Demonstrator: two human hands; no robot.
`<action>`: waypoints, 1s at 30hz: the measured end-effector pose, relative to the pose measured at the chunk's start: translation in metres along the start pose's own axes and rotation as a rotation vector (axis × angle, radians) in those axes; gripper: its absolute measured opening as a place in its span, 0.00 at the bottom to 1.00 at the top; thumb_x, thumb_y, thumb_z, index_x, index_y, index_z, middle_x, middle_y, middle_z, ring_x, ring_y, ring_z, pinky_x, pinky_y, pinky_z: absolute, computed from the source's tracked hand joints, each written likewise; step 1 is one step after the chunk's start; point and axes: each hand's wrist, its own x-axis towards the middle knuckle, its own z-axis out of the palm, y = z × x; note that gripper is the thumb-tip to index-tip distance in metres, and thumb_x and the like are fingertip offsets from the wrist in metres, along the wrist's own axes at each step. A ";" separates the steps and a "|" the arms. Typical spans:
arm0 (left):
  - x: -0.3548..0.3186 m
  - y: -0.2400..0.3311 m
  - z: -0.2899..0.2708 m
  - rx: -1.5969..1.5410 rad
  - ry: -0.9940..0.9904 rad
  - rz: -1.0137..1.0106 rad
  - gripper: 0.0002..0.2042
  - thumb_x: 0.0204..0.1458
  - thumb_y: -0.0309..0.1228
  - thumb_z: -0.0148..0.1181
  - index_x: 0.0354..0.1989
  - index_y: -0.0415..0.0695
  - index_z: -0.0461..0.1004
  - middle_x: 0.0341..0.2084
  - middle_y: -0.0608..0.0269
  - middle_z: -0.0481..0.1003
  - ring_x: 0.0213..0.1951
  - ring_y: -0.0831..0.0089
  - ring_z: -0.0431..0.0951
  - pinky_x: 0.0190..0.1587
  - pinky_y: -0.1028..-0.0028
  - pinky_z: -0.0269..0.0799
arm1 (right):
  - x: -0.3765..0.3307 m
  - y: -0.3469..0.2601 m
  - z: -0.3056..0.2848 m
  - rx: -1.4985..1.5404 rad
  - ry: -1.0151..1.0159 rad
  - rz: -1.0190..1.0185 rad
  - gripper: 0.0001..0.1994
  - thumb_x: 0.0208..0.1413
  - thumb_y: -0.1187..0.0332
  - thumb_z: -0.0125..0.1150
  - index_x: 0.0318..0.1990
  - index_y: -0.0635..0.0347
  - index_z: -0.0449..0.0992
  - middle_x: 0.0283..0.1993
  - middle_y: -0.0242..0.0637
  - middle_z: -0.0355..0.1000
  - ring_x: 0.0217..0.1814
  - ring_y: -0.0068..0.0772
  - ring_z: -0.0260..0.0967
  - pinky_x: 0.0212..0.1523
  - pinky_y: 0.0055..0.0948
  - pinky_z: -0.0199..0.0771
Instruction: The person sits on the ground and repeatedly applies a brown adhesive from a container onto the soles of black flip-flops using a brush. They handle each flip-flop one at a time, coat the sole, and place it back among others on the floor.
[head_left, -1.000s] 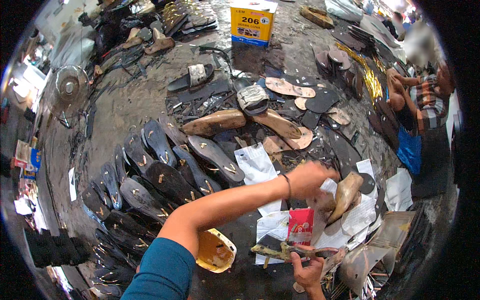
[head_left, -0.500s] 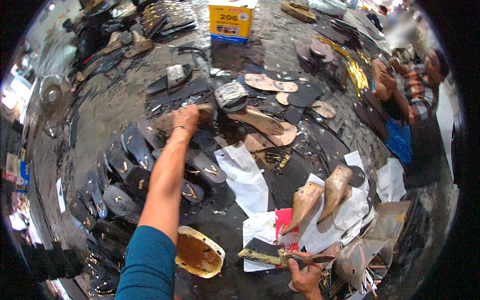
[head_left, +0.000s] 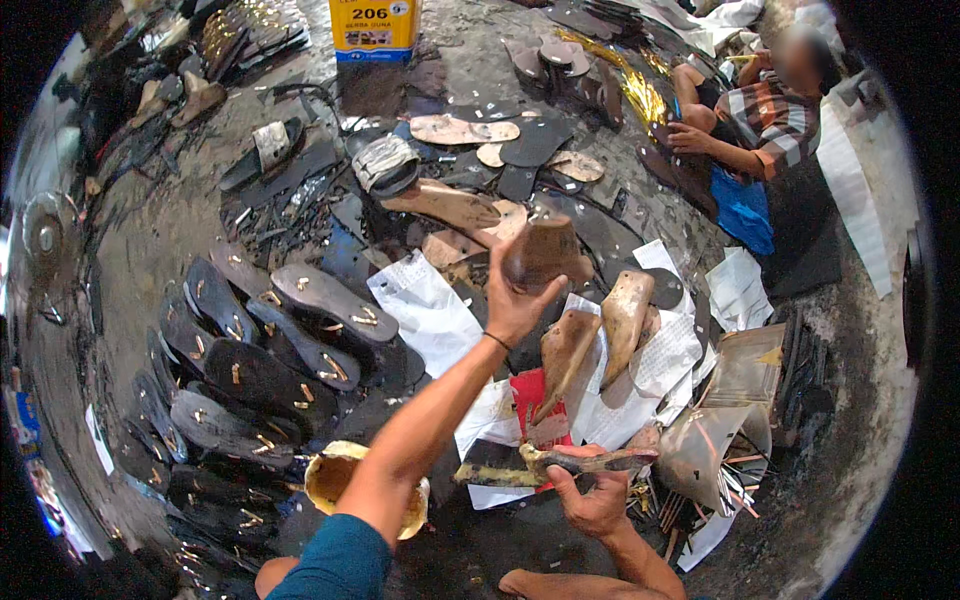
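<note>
My left hand (head_left: pixel 512 312) is closed around a brown wooden shoe last (head_left: pixel 548 255), lifted above the middle of the work area. Low at the right, my right hand (head_left: pixel 597 505) grips a hammer-like tool (head_left: pixel 610 461) with a dark shaft and a yellowish, crusted end. Two more shoe lasts (head_left: pixel 628 315) lie on white papers (head_left: pixel 655 370) between and beyond my hands. Left of my left forearm, dark sandal soles (head_left: pixel 235 425) lie in rows with small brass-coloured pieces on them. A cut-open tub (head_left: pixel 335 450) with a yellowed rim is partly hidden behind that forearm.
Sandals, loose insoles (head_left: pixel 465 129) and another last (head_left: pixel 445 203) lie farther back. A yellow and blue can (head_left: pixel 372 30) stands at the far side. At the right, a person (head_left: pixel 770 115) sits near a blue bag (head_left: pixel 740 210). Thin sticks fill a grey container (head_left: pixel 700 450).
My left hand has come right and nearer from the far side of the soles, now with the brown last raised in it. My right hand still holds the tool. The view has shifted right.
</note>
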 end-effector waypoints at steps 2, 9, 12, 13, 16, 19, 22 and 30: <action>-0.027 -0.019 -0.017 0.276 0.119 -0.262 0.30 0.43 0.32 0.77 0.54 0.41 0.69 0.49 0.56 0.74 0.51 0.67 0.75 0.55 0.68 0.71 | -0.007 0.002 0.004 0.028 -0.019 0.027 0.10 0.55 0.72 0.68 0.43 0.64 0.81 0.39 0.40 0.80 0.41 0.34 0.76 0.47 0.32 0.74; -0.057 0.064 -0.110 0.790 -0.613 -0.105 0.18 0.49 0.32 0.65 0.49 0.43 0.75 0.39 0.46 0.79 0.44 0.46 0.79 0.48 0.53 0.75 | -0.006 0.001 0.030 0.132 -0.038 0.102 0.12 0.58 0.71 0.65 0.48 0.64 0.78 0.44 0.39 0.78 0.47 0.33 0.75 0.55 0.33 0.72; -0.020 0.188 -0.170 0.868 -0.437 0.231 0.15 0.51 0.31 0.65 0.47 0.43 0.76 0.40 0.46 0.78 0.45 0.49 0.79 0.49 0.56 0.76 | -0.002 -0.010 0.047 0.272 -0.150 0.191 0.14 0.62 0.71 0.61 0.53 0.65 0.74 0.46 0.37 0.75 0.47 0.27 0.70 0.53 0.28 0.70; -0.014 0.237 -0.201 0.882 -0.368 0.319 0.14 0.52 0.31 0.63 0.47 0.43 0.77 0.40 0.46 0.79 0.45 0.49 0.79 0.50 0.56 0.75 | -0.001 -0.012 0.060 0.310 -0.210 0.147 0.13 0.62 0.71 0.62 0.52 0.65 0.75 0.45 0.37 0.75 0.46 0.27 0.70 0.51 0.28 0.70; -0.076 0.362 -0.286 1.180 -0.011 0.229 0.14 0.57 0.34 0.64 0.51 0.44 0.79 0.45 0.55 0.82 0.47 0.62 0.83 0.49 0.65 0.78 | 0.005 -0.036 0.106 0.121 -0.430 -0.159 0.12 0.61 0.70 0.63 0.49 0.65 0.78 0.44 0.40 0.77 0.45 0.29 0.72 0.50 0.30 0.70; -0.207 0.416 -0.331 1.266 0.345 0.072 0.12 0.59 0.29 0.62 0.49 0.40 0.78 0.42 0.56 0.82 0.45 0.69 0.82 0.49 0.70 0.76 | 0.005 -0.067 0.154 -0.036 -0.616 -0.469 0.13 0.57 0.69 0.67 0.48 0.62 0.80 0.46 0.43 0.79 0.48 0.41 0.76 0.51 0.36 0.71; -0.360 0.410 -0.324 1.375 0.755 -0.091 0.10 0.59 0.27 0.63 0.47 0.39 0.77 0.38 0.59 0.81 0.39 0.75 0.80 0.43 0.73 0.76 | -0.004 -0.054 0.197 -0.047 -0.517 -0.790 0.14 0.52 0.70 0.71 0.46 0.58 0.80 0.41 0.40 0.79 0.44 0.45 0.73 0.47 0.38 0.71; -0.536 0.307 -0.283 1.697 0.935 -0.855 0.16 0.54 0.30 0.64 0.48 0.34 0.73 0.48 0.47 0.75 0.50 0.52 0.76 0.51 0.61 0.72 | -0.046 -0.082 0.198 0.025 -0.486 -0.773 0.11 0.56 0.64 0.65 0.41 0.61 0.78 0.39 0.47 0.76 0.40 0.53 0.71 0.42 0.46 0.70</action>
